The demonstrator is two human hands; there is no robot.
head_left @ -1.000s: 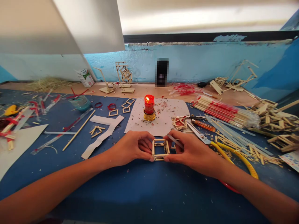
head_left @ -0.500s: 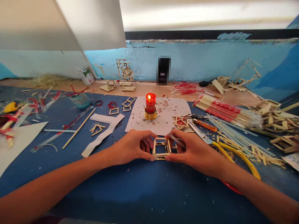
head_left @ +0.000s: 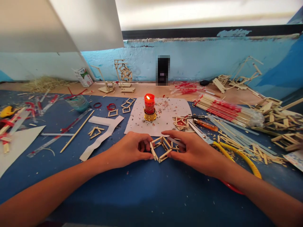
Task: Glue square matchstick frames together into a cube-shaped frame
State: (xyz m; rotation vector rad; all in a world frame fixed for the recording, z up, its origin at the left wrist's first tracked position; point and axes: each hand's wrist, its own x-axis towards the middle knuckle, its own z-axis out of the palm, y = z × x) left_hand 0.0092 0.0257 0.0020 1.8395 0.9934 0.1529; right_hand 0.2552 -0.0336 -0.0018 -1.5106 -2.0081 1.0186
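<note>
Both hands hold a small cube-like frame of short wooden sticks (head_left: 165, 155) low over the blue table. My left hand (head_left: 134, 146) pinches its left corner between thumb and fingers. On the other side, my right hand (head_left: 197, 153) grips the right corner, thumb in front. A thin translucent strip (head_left: 176, 142) is tucked between the fingers of that hand. More stick ends show beneath my right fingers, partly hidden. Just beyond the hands, a lit red candle (head_left: 149, 104) stands in a gold holder on a white sheet (head_left: 134, 121) strewn with dark crumbs.
Right of my right hand lie yellow-handled scissors (head_left: 227, 151), an orange-handled cutter (head_left: 205, 124) and a bagged bundle of sticks (head_left: 222, 108). Leftward are a paper strip (head_left: 101, 138), a long stick (head_left: 77, 131) and a glass jar (head_left: 78, 102). Stick models (head_left: 124, 75) stand at the wall.
The stick frame has turned between my hands, from square-on to corner toward me. My right fingers have lifted and straightened a little. The whole view has shifted slightly.
</note>
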